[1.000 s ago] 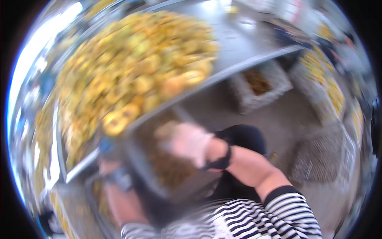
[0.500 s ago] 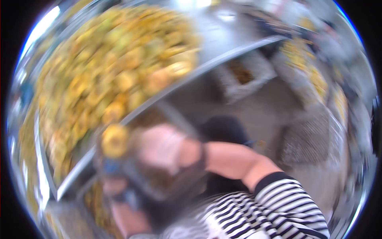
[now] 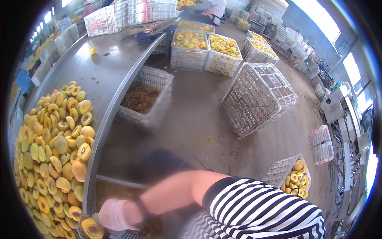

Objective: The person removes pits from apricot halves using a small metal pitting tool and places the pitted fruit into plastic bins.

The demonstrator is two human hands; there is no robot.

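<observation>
My right hand, in a pale pinkish glove with a dark band at the wrist, is low in the view beside the metal table's edge. It looks closed, with its fingertips next to a cut yellow peach half that has a brown centre. What the fingers grip is hidden. My left hand does not show clearly; a greyish patch by the peach half is too small to identify. A large heap of yellow peach halves covers the near left part of the metal table.
Below the table edge stands a white crate with brown scraps. Peach-filled crates line the back. An empty-looking crate stands tilted on the floor; another crate holds peaches at right. A person works far back.
My view has swung right and sharpened, bringing the floor and crates into sight. My right hand now appears lower and further left. My left hand has dropped out of clear sight.
</observation>
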